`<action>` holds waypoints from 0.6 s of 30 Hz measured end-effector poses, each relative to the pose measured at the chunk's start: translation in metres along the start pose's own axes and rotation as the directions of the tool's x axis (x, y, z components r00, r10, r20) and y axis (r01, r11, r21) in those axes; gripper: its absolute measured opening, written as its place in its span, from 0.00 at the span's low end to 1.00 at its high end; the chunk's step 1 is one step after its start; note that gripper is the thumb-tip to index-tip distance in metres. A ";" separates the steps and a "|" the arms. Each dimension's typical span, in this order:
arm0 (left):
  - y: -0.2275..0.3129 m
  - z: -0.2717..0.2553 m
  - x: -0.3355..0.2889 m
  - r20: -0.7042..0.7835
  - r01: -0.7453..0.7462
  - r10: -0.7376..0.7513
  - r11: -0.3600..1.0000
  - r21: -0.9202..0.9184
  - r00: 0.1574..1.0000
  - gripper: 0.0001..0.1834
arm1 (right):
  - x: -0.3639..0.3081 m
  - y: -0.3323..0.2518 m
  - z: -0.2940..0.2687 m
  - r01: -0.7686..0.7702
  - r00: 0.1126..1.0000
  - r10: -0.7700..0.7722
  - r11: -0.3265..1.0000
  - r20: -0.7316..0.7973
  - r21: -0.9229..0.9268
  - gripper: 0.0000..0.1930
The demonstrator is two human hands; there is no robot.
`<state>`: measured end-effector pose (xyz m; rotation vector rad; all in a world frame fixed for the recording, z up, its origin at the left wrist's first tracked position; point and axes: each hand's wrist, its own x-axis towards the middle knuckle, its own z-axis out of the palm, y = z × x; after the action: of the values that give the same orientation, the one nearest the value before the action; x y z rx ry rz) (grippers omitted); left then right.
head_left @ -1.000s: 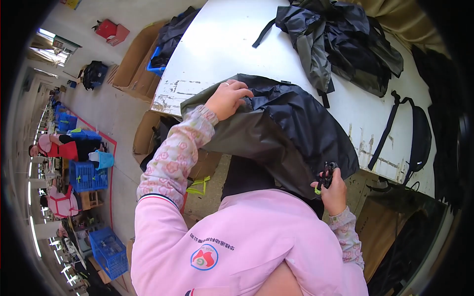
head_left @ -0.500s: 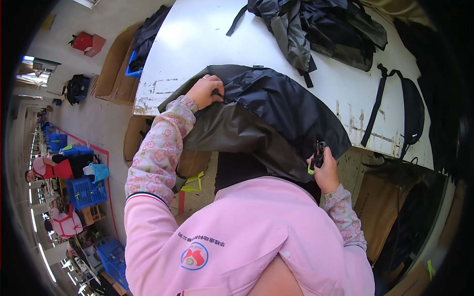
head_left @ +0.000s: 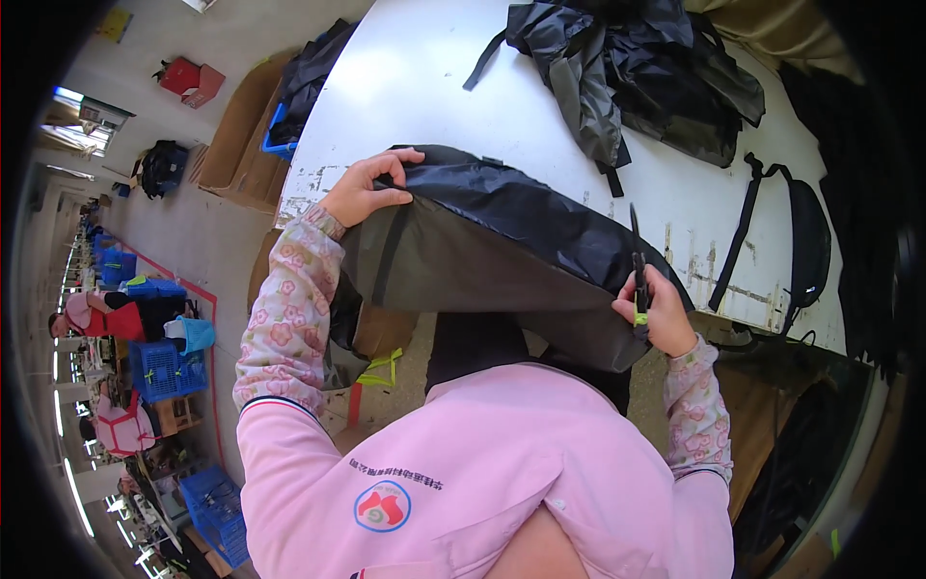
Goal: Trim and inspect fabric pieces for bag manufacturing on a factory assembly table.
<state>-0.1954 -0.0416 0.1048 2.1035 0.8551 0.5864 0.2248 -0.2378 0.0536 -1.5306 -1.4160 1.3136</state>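
A large sewn piece of thin black and dark olive fabric (head_left: 502, 251) hangs over the table's near edge towards me. My left hand (head_left: 371, 188) pinches its upper left edge between thumb and fingers, so the olive side is spread out below the black side. At the right end of the fabric, my right hand (head_left: 661, 314) is closed round a pair of small black scissors (head_left: 636, 253) with a yellow-green piece at the handle. The blades point up and away from me. Whether they touch the fabric I cannot tell.
On the white table (head_left: 405, 87) lie a heap of similar black and olive fabric (head_left: 666, 82) at the back and a small black pouch with straps (head_left: 808, 246) at the right. A cardboard box (head_left: 246, 145) stands beyond the left edge. Blue crates (head_left: 171, 370) and people are farther left.
My left hand has shifted left and lifted the fabric edge, opening out the olive side. My right hand has moved slightly right and up, and the scissors' blades now show pointing away.
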 end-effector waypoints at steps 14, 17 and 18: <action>-0.021 0.020 -0.003 0.429 0.482 -0.265 0.682 -0.549 0.864 0.12 | 0.025 -0.006 -0.046 -0.092 0.995 0.092 0.996 0.025 0.018 0.14; -0.022 0.020 -0.008 0.492 0.531 -0.276 0.676 -0.511 0.826 0.14 | 0.025 -0.002 -0.044 -0.104 0.994 0.103 0.995 0.032 0.014 0.14; -0.023 0.020 -0.010 0.470 0.513 -0.278 0.694 -0.505 0.838 0.13 | 0.026 0.002 -0.044 -0.071 0.997 0.072 0.997 0.011 -0.022 0.15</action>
<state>-0.1980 -0.0476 0.0730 1.2956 0.7472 0.1799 0.2646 -0.2063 0.0576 -1.6037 -1.3983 1.3554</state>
